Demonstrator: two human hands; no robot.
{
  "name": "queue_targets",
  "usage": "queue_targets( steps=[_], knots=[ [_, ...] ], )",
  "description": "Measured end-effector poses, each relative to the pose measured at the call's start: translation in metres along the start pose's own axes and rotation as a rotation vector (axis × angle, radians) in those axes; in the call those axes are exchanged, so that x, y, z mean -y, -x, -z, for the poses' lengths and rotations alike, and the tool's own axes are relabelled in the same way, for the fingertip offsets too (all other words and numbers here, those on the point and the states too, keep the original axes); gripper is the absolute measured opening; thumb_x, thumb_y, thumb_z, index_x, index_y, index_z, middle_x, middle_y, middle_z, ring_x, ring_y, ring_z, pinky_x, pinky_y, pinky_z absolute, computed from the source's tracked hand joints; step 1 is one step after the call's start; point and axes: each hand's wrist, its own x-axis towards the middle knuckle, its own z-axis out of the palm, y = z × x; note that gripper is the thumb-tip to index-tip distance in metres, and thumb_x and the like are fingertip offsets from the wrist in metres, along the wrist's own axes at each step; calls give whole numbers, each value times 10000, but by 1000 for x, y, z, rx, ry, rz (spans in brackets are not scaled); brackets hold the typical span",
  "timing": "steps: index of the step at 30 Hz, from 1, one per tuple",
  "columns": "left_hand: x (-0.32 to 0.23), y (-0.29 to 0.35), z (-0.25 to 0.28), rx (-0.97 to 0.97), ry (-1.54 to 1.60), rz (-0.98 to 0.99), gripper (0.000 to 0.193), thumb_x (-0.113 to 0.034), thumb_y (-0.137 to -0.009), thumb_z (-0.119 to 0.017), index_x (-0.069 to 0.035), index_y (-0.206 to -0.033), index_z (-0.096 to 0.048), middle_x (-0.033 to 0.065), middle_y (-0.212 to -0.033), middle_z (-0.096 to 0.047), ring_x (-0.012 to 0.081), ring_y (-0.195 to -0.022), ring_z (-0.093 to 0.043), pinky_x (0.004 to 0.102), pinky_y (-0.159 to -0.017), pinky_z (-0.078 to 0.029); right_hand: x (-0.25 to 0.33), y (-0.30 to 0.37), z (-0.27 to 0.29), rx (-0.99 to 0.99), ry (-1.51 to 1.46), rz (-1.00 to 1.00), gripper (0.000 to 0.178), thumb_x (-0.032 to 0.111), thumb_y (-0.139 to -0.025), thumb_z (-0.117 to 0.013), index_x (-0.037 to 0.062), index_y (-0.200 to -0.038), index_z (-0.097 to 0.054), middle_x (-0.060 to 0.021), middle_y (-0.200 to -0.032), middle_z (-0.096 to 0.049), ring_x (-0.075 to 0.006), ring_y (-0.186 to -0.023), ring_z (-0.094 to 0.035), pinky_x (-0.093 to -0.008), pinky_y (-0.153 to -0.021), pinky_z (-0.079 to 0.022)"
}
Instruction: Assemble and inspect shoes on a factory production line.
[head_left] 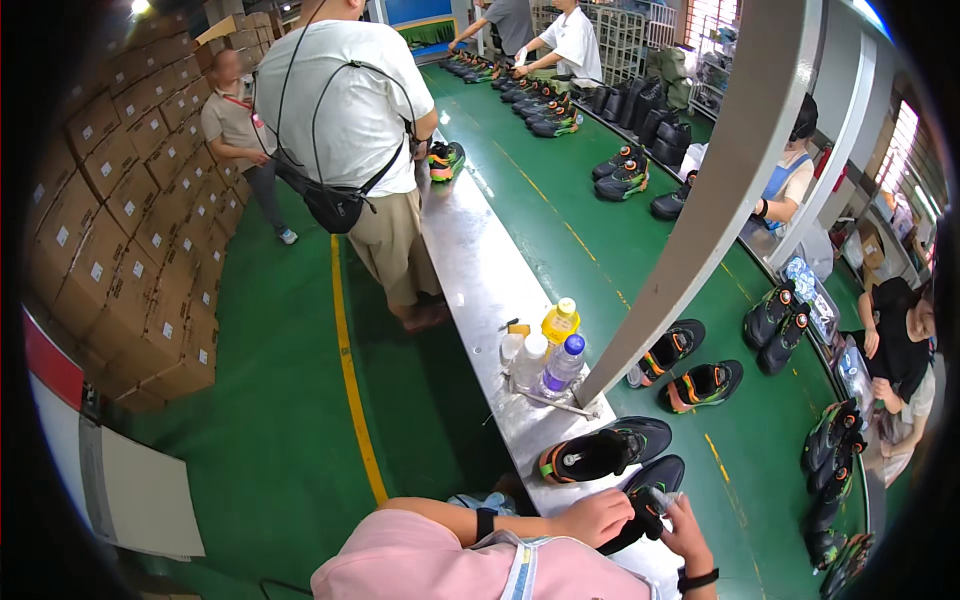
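Clearly, I have the dark shoe (646,518) at the near end of the metal bench (478,262), just right of another shoe (596,452). The right hand (686,530) pinches a greyish piece (661,499) over it; the left hand (598,515) curls alongside, its grip unclear. I'd expect light weight, soft upper, firmer sole: cup the heel.

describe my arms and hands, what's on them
A pink sleeve leaves the left forearm uncovered. The left hand is ungloved, with a black band at its wrist. The right hand has another black band at its wrist.
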Motion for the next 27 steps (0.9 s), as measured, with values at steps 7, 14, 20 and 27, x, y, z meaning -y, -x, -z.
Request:
queue_targets(
  steps=[7, 14, 20, 27],
  knots=[
    [53, 20, -45, 318, -123, 542, 340, -223, -817, -568, 27, -1025, -469, 230, -948, -520, 395, -939, -525, 447, -809, -424, 8, -9, 29, 332, -85, -112, 604, 10, -655, -685, 121, -1224, -515, -116, -962, -441, -215, -777, -564, -295, -716, -483],
    [72, 3, -42, 100, -250, 418, 193, -125, -774, -544, 10, -906, -584, 202, -890, -581, 385, -879, -553, 462, -771, -446, 28, -33, 8, 167, 210, 19, 507, 187, -644, -767, 115, -1095, -548, -109, -834, -492, -279, -661, -551, -367, -615, -479],
    [87, 5, -45, 72, -148, 554, 219, -157, -816, -539, -31, -977, -619, 200, -927, -622, 366, -891, -584, 438, -773, -458, 49, -1, -29, 26, 364, 24, 440, 185, -606, -750, 101, -984, -540, -126, -841, -526, -340, -727, -577, -419, -619, -484],
    [55, 10, -50, 33, -110, 735, 249, -81, -792, -455, -6, -973, -610, 257, -941, -608, 413, -916, -574, 473, -791, -448, 33, -25, -56, -159, 383, -87, 401, 202, -629, -705, 158, -1001, -561, -113, -858, -575, -324, -738, -596, -422, -615, -491]
  ],
)
